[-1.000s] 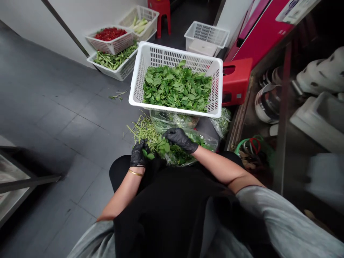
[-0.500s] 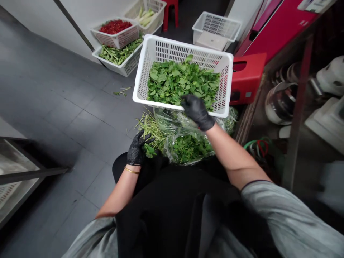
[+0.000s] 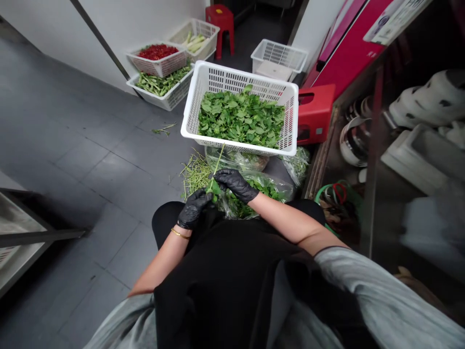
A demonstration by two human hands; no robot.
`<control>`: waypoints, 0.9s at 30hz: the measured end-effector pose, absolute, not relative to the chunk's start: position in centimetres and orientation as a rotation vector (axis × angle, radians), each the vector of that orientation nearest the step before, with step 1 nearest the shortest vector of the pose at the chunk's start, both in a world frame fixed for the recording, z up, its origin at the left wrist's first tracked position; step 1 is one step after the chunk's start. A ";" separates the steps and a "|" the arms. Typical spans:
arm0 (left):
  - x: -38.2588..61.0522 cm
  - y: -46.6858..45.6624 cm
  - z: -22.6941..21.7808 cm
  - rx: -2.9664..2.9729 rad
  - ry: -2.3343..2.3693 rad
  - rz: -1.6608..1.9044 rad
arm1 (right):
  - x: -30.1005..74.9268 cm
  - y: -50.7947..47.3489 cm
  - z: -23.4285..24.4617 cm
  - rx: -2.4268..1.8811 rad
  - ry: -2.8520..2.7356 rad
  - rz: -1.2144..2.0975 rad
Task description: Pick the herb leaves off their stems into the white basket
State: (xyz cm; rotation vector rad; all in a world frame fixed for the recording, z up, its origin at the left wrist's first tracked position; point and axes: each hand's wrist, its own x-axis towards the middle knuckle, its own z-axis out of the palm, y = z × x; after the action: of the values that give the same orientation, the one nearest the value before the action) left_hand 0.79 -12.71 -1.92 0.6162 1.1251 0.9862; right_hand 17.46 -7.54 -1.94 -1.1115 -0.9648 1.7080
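A leafy green sprig (image 3: 215, 188) with a long pale stem is between my two black-gloved hands, its stem pointing up and away from me. My left hand (image 3: 195, 207) is closed around its leafy end. The fingers of my right hand (image 3: 236, 184) pinch it at the stem, close to the left fingertips. Below and behind the right hand, a clear plastic bag (image 3: 285, 186) holds more leafy greens (image 3: 267, 188). Beyond the hands stands a white slotted basket (image 3: 240, 144) with picked green leaves (image 3: 241, 118) in it. Bare stems (image 3: 196, 174) lie heaped on the floor, left of the bag.
White baskets with red chillies (image 3: 158, 52), cut green vegetables (image 3: 163, 82) and pale stalks (image 3: 194, 42) stand by the wall. A red stool (image 3: 221, 24), another white basket (image 3: 278, 55) and a red crate (image 3: 315, 114) lie farther off. A metal shelf (image 3: 370, 194) runs along the right.
My right hand has come back from the leaf basket to my left hand and now pinches the sprig. My left hand has closed from spread fingers and shifted slightly right.
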 end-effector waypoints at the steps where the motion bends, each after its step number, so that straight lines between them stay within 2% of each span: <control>1: 0.8 -13.1 -1.7 0.652 1.122 0.961 | 17.5 -7.8 -1.4 -1.122 -0.975 1.689; 8: 0.6 -14.5 0.4 0.727 0.924 0.861 | 18.4 -9.0 0.7 -0.967 -1.274 1.953; 13: 0.1 -14.9 0.7 0.550 0.911 0.783 | 20.6 -7.9 1.0 -1.097 -1.601 1.833; 22: 0.1 -14.6 0.7 0.610 0.943 0.844 | 22.7 -6.3 -2.8 -1.384 -0.871 1.445; 27: 1.3 -14.4 0.0 0.653 1.050 0.996 | 23.4 -9.5 -3.9 -1.350 -1.001 1.711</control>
State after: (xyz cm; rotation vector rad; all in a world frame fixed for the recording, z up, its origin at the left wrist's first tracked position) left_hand 1.30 -14.36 0.02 0.6528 1.0499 0.9962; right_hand 23.38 -9.47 -3.92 -1.3504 -1.0008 1.7109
